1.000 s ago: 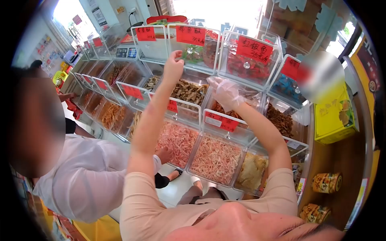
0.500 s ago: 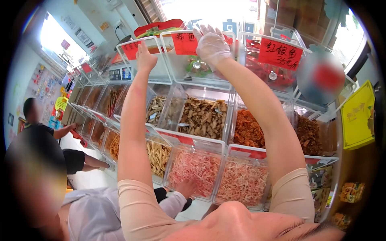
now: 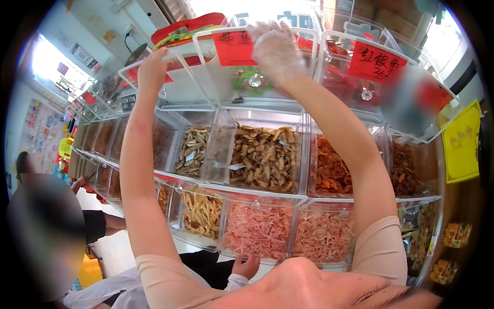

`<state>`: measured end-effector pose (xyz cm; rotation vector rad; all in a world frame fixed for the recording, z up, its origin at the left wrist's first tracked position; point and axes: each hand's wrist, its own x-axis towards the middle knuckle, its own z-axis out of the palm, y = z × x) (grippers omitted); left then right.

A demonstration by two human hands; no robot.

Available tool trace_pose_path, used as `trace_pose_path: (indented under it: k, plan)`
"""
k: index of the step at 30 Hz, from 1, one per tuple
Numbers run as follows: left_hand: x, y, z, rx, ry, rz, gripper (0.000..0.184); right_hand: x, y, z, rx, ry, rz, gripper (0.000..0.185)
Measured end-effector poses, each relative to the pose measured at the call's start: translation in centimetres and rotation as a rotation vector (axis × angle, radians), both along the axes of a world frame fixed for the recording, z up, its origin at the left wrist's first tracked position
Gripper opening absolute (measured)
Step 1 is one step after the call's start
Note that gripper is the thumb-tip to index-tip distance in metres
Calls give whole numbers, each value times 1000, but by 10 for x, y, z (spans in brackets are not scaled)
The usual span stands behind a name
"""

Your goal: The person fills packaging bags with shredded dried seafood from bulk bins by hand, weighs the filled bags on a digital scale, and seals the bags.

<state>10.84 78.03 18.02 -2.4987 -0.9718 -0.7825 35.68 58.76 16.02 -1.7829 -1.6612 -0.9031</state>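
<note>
My bare left hand [image 3: 152, 69] is closed over the top rim of a clear, white-framed lid [image 3: 188, 87] standing upright. My right hand [image 3: 279, 51] wears a thin clear plastic glove. Its slightly blurred fingers stretch over the top edge of the neighbouring lid [image 3: 216, 77], beside a red handwritten sign [image 3: 234, 50]. Round clear knobs show on the lids. Below my arms are bins of small dried fish [image 3: 194, 152], brown dried pieces [image 3: 265, 157] and orange-red dried shreds [image 3: 332, 167]. Pink shreds [image 3: 257, 229] and pale yellow strips [image 3: 200, 213] fill bins in the front row.
Another person's hand [image 3: 247, 266] is by the front bins. More people stand at the left. Further right are another upright lid with a red sign [image 3: 375, 62], a yellow sign [image 3: 461, 141] and packets [image 3: 457, 235]. A red bag [image 3: 188, 27] lies behind the lids.
My left hand has shifted left and bent over the lid's rim. My gloved right hand stays at its lid. The other person's hand has drawn back from the pink shreds; the view has shifted.
</note>
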Motion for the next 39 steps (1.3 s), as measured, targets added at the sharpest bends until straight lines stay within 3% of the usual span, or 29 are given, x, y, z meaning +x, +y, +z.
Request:
trace_pose_path:
  k: [1,3,5,7,10,11,13,14,22,30,32,35,39]
  plan:
    - [-9,-9,-3,2,5,1,34,-7,5,0,131,-50,79,33]
    - [-18,-28,-10,-18,-126,-38,35,-45,24,2,153,105,328,29]
    - [-21,-35,-8,2,-159,-12,31,-73,68,30,-498,36,304,27]
    - [-31,-42,-16,96,-206,-4,28,-104,96,20,-589,337,159,26]
    - [-37,-45,-13,65,-199,25,28,-105,138,9,-762,110,189,31]
    - [-39,-49,-12,15,-164,67,27,-108,144,10,-752,99,194,31]
    - [-40,-54,-12,45,-173,50,27,-118,147,13,-809,473,216,33]
    - [-41,-56,-12,29,-188,49,28,-121,170,1,-796,527,175,34]
    - [-38,-48,-27,85,-262,29,27,-124,200,11,-935,470,143,35]
    - [-32,-46,-30,121,-298,45,26,-129,203,16,-906,351,127,34]
    - [-31,-52,-30,42,-308,55,27,-130,206,20,-1041,330,34,34]
    - [-33,-59,-25,-48,-294,77,29,-121,234,-8,-866,303,133,35]
    - [-35,-56,-28,0,-273,75,29,-127,226,-2,-958,296,117,36]
